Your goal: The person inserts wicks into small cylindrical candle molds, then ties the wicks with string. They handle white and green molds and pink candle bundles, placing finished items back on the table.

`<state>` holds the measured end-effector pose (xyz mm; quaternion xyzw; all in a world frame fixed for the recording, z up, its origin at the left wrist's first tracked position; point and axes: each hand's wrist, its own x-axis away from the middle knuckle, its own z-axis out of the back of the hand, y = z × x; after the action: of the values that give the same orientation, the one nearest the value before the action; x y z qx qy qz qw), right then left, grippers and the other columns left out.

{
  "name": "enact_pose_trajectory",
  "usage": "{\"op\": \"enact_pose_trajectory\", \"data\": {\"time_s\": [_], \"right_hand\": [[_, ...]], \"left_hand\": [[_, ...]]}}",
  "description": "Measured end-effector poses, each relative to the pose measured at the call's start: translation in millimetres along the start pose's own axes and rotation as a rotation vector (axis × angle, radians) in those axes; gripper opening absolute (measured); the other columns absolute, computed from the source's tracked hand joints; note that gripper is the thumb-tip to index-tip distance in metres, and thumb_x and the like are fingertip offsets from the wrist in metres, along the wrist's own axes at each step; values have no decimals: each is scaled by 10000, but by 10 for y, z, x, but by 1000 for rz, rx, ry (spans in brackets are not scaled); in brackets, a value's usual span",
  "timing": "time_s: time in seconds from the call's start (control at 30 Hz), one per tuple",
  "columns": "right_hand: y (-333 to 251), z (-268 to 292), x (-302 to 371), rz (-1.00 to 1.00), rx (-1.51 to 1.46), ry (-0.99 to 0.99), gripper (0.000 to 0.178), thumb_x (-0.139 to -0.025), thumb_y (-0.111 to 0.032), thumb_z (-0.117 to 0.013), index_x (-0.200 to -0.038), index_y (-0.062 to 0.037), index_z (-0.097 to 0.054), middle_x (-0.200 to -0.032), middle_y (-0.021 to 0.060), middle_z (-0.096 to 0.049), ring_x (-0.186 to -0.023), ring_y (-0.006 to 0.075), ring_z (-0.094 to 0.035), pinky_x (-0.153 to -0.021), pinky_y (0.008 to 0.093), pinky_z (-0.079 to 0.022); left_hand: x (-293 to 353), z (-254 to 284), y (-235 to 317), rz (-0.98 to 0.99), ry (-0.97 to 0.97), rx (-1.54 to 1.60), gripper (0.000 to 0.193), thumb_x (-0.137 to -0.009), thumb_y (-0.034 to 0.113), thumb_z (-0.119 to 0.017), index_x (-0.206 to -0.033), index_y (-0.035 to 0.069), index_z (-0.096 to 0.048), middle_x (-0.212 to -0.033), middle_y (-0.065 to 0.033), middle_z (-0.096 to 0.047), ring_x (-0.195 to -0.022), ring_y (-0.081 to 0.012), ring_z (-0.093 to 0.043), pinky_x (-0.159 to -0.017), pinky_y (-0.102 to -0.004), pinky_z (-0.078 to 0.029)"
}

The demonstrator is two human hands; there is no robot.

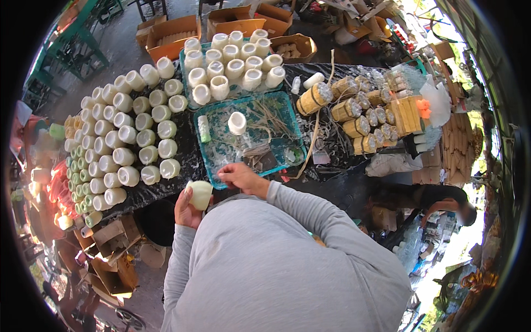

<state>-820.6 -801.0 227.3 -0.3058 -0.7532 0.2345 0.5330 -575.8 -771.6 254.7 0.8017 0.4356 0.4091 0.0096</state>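
A pale cream, waxy-looking cup-shaped piece [200, 195] rests in my left hand [183, 209], the fingers wrapped round its left side. My right hand [243, 178] is beside it, at the front edge of a green tray [295, 108]. Its fingers are curled together; whatever they may hold is too small to make out. Inside the tray stands a similar white piece [237, 123], among thin strings [271, 119], a darker bundle of strings [258, 150] and a small green-and-white tube [204, 128].
Rows of cream cup-shaped pieces [123, 102] cover the black-sheeted table at left. A second tray [186, 83] behind holds several more. Yellow tied bundles [315, 98] stand at right. Cardboard boxes [174, 37] sit beyond. Another person [442, 199] bends down at far right.
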Motion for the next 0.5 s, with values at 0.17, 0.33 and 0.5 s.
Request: {"op": "enact_pose_trajectory", "data": {"time_s": [0.17,0.33,0.5], "right_hand": [[46,236,382,40,-213,157,135,-1023,-171,-757,-1106,-77,-709,-926,15,-731,-758,112,-687,-703,283,-598],[-29,231,601,77,-247,332,115,-1019,-135,-761,-1106,-74,-717,-958,31,-750,-785,124,-705,-757,283,-617],[-156,87,666,137,-248,241,187,-999,-56,-761,-1172,-7,-709,-1008,87,-770,-842,153,-722,-788,290,-614]], "left_hand": [[-250,-99,235,209,-107,323,588,-1020,571,-660,-1295,51,-660,-1224,-191,-727,-1107,-369,-712,-888,-460,-626],[-194,-249,182,153,-73,266,560,-1028,495,-690,-1346,43,-598,-1284,-188,-699,-1198,-384,-684,-978,-517,-593],[-119,-285,229,207,-77,340,630,-1052,553,-603,-1382,16,-586,-1314,-223,-680,-1233,-406,-666,-987,-529,-596]]}}
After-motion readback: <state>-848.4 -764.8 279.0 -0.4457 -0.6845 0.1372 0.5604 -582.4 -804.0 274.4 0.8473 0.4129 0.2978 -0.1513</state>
